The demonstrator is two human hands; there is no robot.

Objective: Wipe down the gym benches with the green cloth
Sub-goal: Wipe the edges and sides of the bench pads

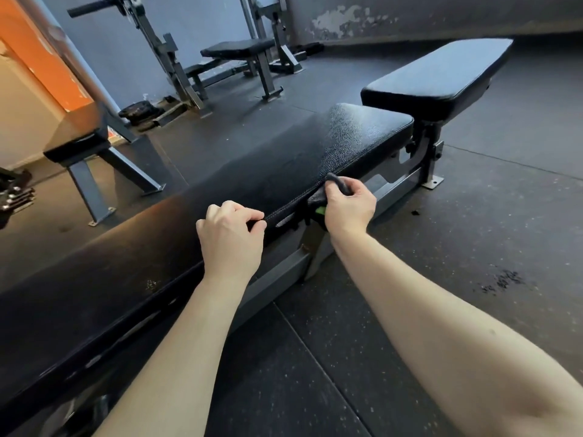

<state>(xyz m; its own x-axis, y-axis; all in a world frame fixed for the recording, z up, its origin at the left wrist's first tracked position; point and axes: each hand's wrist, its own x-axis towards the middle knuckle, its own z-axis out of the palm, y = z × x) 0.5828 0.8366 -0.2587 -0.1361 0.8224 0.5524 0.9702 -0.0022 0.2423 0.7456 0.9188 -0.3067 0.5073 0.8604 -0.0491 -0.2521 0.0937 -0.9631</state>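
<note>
Left hand [232,238] at mid-frame, fingers curled over the near edge of the bench [284,159], probably to brace me, while just right of it my right hand [348,205] clamps the bunched green cloth [320,210] against the pad's side to scrub the seam.

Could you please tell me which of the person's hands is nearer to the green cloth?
Right. The right hand grips the green cloth against the side of the bench; the left hand grips the bench edge beside it, not touching the cloth.
</note>
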